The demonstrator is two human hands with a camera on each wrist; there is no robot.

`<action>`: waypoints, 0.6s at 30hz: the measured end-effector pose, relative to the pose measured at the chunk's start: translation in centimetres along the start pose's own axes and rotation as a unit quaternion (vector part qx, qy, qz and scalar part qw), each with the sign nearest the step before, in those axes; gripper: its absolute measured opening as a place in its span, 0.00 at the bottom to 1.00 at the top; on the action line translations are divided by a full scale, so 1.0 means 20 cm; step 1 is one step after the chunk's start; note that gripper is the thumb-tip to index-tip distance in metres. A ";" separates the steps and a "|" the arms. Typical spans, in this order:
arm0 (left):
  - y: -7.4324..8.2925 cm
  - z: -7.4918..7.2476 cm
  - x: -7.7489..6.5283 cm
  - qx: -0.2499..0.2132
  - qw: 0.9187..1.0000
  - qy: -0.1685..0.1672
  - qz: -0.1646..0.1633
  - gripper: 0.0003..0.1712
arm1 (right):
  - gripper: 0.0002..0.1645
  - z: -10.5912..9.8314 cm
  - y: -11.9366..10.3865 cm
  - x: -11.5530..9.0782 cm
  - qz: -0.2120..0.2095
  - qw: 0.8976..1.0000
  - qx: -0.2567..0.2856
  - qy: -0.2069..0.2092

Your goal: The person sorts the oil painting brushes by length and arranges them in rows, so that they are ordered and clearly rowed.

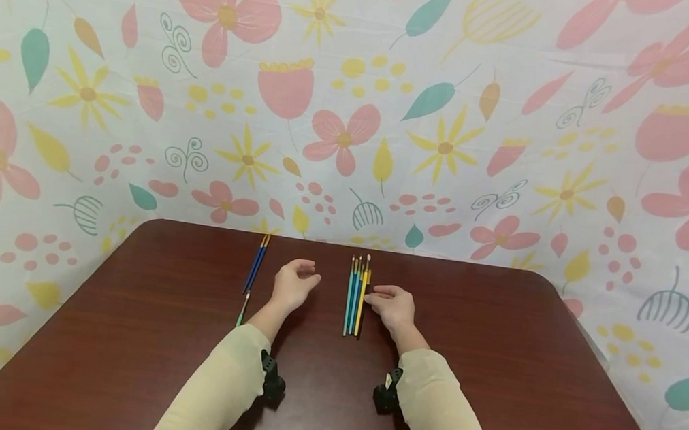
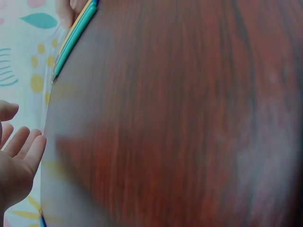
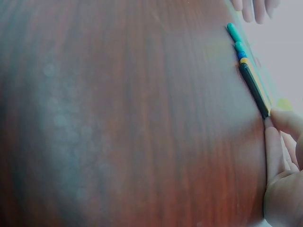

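Observation:
Several paintbrushes (image 1: pixel 353 304) lie side by side in the middle of the table, with teal, blue and yellow handles. At the row's right edge, my right hand (image 1: pixel 394 307) pinches a black-handled paintbrush (image 3: pixel 254 90) between thumb and fingers; its far part lies beside the yellow brush. My left hand (image 1: pixel 294 284) hovers left of the row, fingers loosely bent and apart, holding nothing. In the left wrist view the same left hand (image 2: pixel 19 165) shows its spread fingers. Two dark blue paintbrushes (image 1: pixel 257 265) and a green-handled paintbrush (image 1: pixel 242 310) lie left of it.
The dark brown wooden table (image 1: pixel 123 359) has a back edge just behind the brushes. A white cloth (image 1: pixel 358 59) with flowers and leaves hangs behind it. Small black cameras (image 1: pixel 271 383) sit at both wrists.

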State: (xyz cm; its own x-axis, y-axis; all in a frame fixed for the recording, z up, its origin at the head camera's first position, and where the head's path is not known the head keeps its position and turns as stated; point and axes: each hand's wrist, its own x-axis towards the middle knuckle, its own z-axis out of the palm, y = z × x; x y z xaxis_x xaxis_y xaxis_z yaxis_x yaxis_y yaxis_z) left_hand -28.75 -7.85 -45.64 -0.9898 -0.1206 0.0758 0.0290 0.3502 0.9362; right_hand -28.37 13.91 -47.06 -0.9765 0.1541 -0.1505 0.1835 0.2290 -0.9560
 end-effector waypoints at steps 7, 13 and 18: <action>0.01 0.07 -0.01 -0.006 1.000 -0.010 0.000 0.20 | 0.20 0.00 0.00 0.00 -0.005 1.000 -0.001 0.007; 0.02 0.13 -0.02 -0.020 1.000 -0.021 0.003 0.20 | 0.20 0.01 0.01 0.01 -0.010 1.000 0.003 0.008; 0.04 0.18 -0.03 -0.026 0.999 -0.034 -0.002 0.20 | 0.20 0.01 0.02 0.02 -0.011 1.000 0.005 0.009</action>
State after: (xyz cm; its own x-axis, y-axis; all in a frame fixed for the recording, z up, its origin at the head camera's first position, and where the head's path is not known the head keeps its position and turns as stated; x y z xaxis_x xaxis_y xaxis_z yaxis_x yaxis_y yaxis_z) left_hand -28.71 -4.12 -46.22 -0.9971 -0.0582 0.0493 0.0295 0.3015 0.9530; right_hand -28.63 13.86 -47.45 -0.9782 0.1669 -0.1239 0.1598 0.2226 -0.9617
